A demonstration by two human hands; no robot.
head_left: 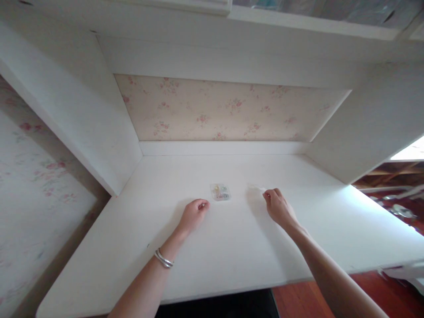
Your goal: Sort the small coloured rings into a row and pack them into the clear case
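A small clear plastic box (220,192) lies on the white desk, with tiny yellowish, greenish and reddish pieces inside, too small to name. Just left of its lower corner is my left hand (194,215), its thumb and fingers curled together in a pinch. Whatever it holds, if anything, cannot be made out. To the right of the box, my right hand (280,208) pinches the end of a thin, see-through plastic piece (255,187), perhaps a small bag. That piece stretches leftward from the fingertips, close to the desk surface.
The white desk (212,256) runs between a left side panel (82,106) and a right side panel (367,119). An overhead shelf (232,57) hangs above the back. A black seat (218,304) shows at the front edge.
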